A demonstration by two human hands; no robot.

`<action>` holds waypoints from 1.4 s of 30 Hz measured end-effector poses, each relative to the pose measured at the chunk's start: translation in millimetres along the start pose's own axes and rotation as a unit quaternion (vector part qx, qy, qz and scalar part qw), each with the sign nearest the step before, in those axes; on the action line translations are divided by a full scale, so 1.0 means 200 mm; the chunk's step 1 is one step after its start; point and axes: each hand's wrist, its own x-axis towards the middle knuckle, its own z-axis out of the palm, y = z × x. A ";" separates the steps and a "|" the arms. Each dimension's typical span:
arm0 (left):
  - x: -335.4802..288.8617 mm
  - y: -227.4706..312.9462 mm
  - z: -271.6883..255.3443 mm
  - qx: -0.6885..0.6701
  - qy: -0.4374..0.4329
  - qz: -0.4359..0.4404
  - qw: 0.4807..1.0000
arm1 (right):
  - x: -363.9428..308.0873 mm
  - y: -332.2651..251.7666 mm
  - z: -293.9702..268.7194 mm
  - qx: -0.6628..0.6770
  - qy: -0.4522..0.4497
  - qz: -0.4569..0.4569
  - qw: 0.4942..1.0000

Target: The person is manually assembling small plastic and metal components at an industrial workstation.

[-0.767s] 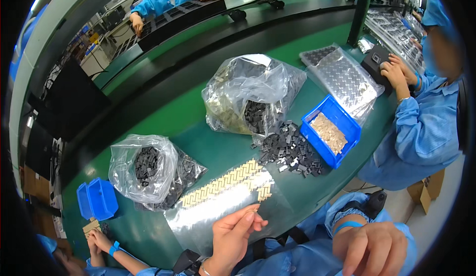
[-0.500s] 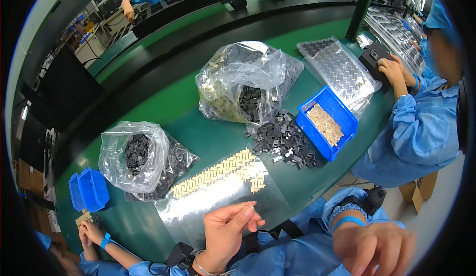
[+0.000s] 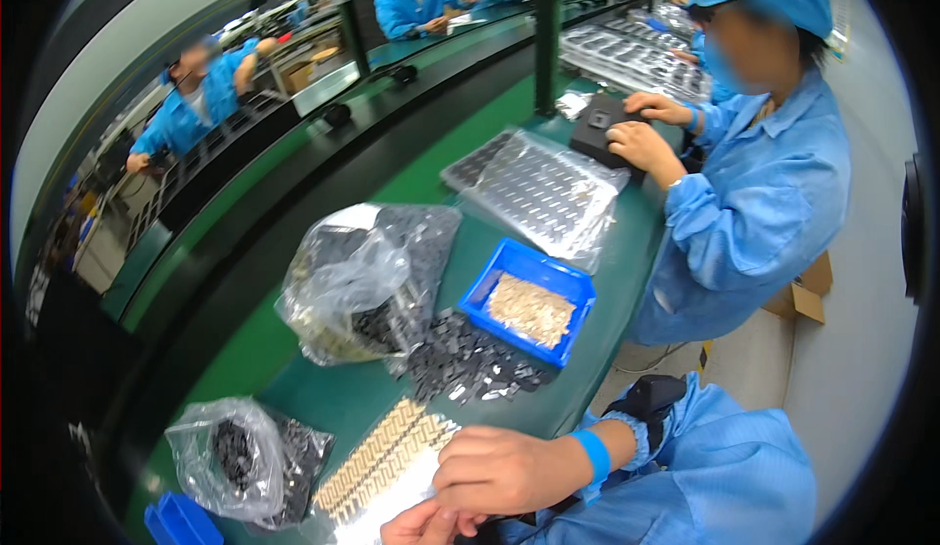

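Observation:
My right hand (image 3: 514, 472) and my left hand (image 3: 423, 525) meet low in the view, the right one above the left. The fingers of both are bent and pressed together. Anything pinched between them is hidden or too small to name. Just left of my hands, rows of small tan pieces (image 3: 382, 462) lie in a slanted pattern on a shiny clear sheet (image 3: 397, 506). Beyond them spreads a loose pile of small black plastic pieces (image 3: 465, 359).
Two clear bags of black pieces, a large one (image 3: 362, 276) and a smaller one (image 3: 235, 457), stand left. A blue bin (image 3: 580, 328) holds tan pieces; another blue bin (image 3: 181, 522) sits lower left. Wrapped trays (image 3: 539, 192) lie near a co-worker (image 3: 764, 173) handling a black box (image 3: 595, 129).
My view has swung to the right. My right hand has come from the right over to my left hand; they were apart before.

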 end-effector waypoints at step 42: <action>-0.06 -0.05 -0.15 -0.115 0.086 0.088 0.986 | -0.01 0.04 -0.01 0.283 -0.034 0.312 0.907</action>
